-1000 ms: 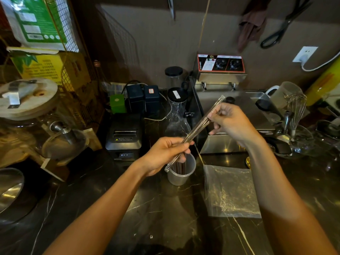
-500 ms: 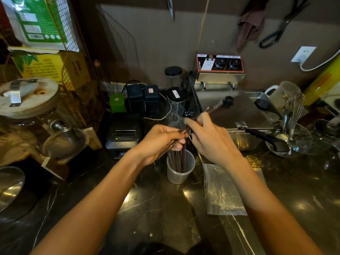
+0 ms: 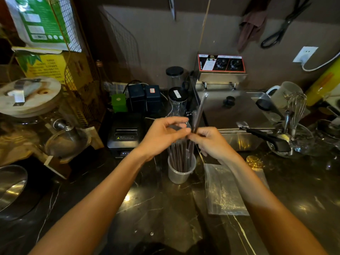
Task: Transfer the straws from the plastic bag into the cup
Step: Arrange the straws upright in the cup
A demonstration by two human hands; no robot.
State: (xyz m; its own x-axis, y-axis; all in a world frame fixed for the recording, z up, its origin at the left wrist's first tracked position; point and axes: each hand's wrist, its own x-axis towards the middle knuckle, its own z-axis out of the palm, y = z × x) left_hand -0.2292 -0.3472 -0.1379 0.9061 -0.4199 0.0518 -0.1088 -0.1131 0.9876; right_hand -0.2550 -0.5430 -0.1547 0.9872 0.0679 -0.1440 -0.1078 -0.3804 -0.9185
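Observation:
A translucent plastic cup point(image 3: 179, 176) stands on the dark marble counter with several dark straws point(image 3: 178, 156) upright in it. Directly above it, my right hand point(image 3: 211, 142) pinches a small bundle of clear-wrapped straws point(image 3: 199, 111). The bundle stands almost upright, its lower end reaching down into the cup. My left hand point(image 3: 162, 134) is curled beside it, thumb and fingertips meeting the bundle next to my right fingertips. The clear plastic bag point(image 3: 223, 192) lies flat on the counter just right of the cup.
Behind the cup stand a glass carafe point(image 3: 177, 105), a black receipt printer point(image 3: 126, 133) and a steel fryer point(image 3: 237, 115). A glass bowl with a whisk point(image 3: 296, 111) sits at the right. A metal bowl point(image 3: 11, 186) and a lidded glass dispenser point(image 3: 29, 96) are at the left.
The straw bundle has swung from a slant to nearly upright, its lower end now in the cup. My right hand slid down it to meet my left hand over the cup.

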